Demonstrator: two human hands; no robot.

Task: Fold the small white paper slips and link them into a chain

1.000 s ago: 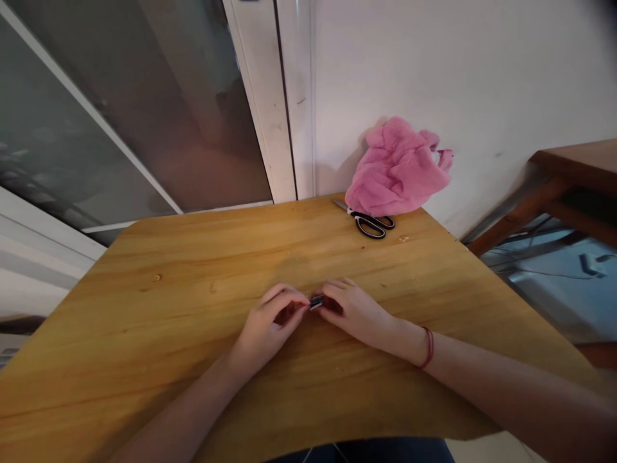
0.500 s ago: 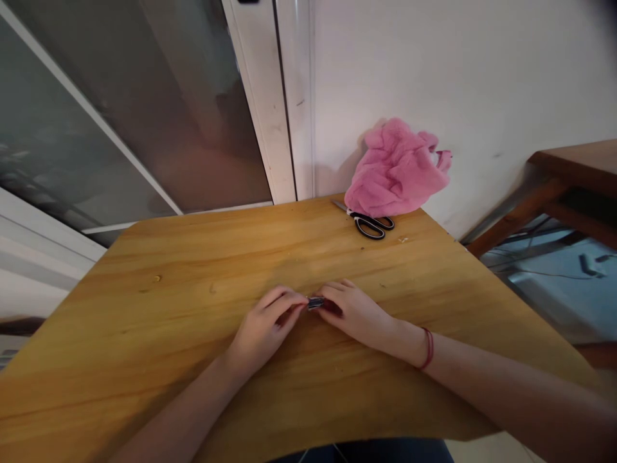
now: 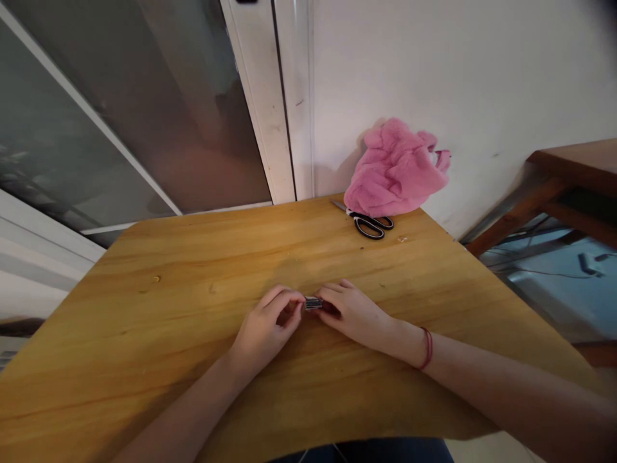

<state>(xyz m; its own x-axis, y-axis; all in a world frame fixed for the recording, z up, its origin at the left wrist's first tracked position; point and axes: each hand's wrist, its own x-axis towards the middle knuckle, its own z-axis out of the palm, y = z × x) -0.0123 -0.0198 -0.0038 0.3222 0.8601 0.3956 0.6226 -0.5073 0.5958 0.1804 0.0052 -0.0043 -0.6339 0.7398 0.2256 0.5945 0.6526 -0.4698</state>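
Between my hands is a small flat piece (image 3: 313, 303), dark with pale layered edges; its kind is too small to make out. My right hand (image 3: 355, 313), with a thin red band round the wrist, pinches its right end between thumb and fingertips. At the left end, the thumb and forefinger of my left hand (image 3: 265, 325) are pressed together and meet the piece's edge. Both hands rest low over the wooden table (image 3: 231, 251). My fingertips hide part of the piece.
Black-handled scissors (image 3: 369, 226) lie at the table's back right, blades partly beside a pink fluffy cloth (image 3: 395, 170) that leans on the white wall. Small scraps (image 3: 156, 279) dot the tabletop. A sliding glass door (image 3: 202, 116) stands behind; another wooden table (image 3: 578, 167) is at the right.
The fingers of my left hand have shifted slightly left, and more of the small piece's layered edge shows. My right hand has hardly moved.
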